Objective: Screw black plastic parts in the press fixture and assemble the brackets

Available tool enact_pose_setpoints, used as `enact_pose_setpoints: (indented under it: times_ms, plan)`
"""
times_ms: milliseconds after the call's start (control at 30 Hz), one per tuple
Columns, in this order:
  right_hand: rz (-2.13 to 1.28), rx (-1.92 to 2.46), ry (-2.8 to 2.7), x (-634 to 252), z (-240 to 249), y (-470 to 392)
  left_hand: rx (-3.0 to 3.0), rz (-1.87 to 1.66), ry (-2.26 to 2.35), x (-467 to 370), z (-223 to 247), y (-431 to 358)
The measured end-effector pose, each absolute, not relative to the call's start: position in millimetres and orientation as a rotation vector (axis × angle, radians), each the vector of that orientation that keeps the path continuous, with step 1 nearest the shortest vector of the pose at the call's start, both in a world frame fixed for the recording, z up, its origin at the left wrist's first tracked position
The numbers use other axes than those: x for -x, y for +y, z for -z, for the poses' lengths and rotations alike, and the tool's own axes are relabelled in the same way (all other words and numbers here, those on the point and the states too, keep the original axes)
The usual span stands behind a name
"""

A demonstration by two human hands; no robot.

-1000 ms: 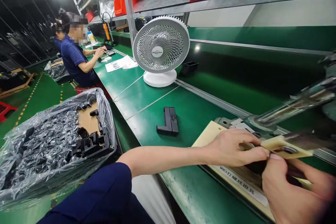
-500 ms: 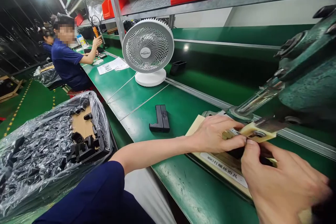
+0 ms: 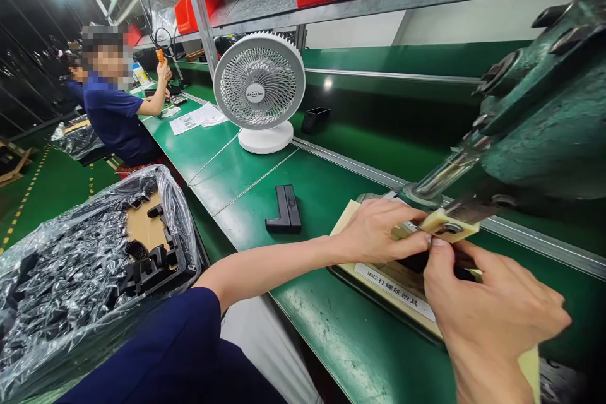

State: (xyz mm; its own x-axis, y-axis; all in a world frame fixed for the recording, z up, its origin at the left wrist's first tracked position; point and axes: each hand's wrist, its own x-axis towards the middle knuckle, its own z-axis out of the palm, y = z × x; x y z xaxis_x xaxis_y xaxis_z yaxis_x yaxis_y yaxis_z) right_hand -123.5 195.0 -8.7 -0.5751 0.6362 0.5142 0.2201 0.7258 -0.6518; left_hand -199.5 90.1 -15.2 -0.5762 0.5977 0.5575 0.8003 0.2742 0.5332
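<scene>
Both left hand (image 3: 379, 230) and right hand (image 3: 492, 293) pinch close under the flat cream block (image 3: 433, 223). What's pinched, and its long way, is hidden.

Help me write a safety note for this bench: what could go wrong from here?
Pinched fingers: the left hand and right hand meet right by the pale yellow block on the green machine, so any movement of it might catch a fingertip.

A knocked part: a loose black part lies just beyond the left forearm, which could bump it.

Poor seating: the hands largely hide the dark piece between them, so misalignment might go unseen.
</scene>
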Motion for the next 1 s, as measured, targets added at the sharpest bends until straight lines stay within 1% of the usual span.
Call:
enact_pose_setpoints:
  times_ms: [167,233,367,533,800,1000]
  plan:
    - [-0.729,0.515,-2.186,102.1,2.7,179.5,1.269,1.303,-2.247,187.5,13.6,84.5]
    - [-0.655,0.574,-2.195,96.6,7.7,175.9,1.243,1.426,-2.210,184.1,16.2,81.6]
    - [-0.596,0.469,-2.212,95.2,20.4,176.7,1.258,1.586,-2.146,189.9,24.7,78.8]
    - [-0.657,0.447,-2.245,93.6,20.7,178.8,1.411,1.669,-2.114,201.9,29.5,75.7]
    - [-0.727,0.443,-2.238,90.5,11.7,180.6,1.419,1.781,-2.298,204.8,19.5,75.8]
    - [-0.740,0.427,-2.233,89.0,9.5,180.4,1.463,1.741,-2.278,204.1,19.0,75.4]
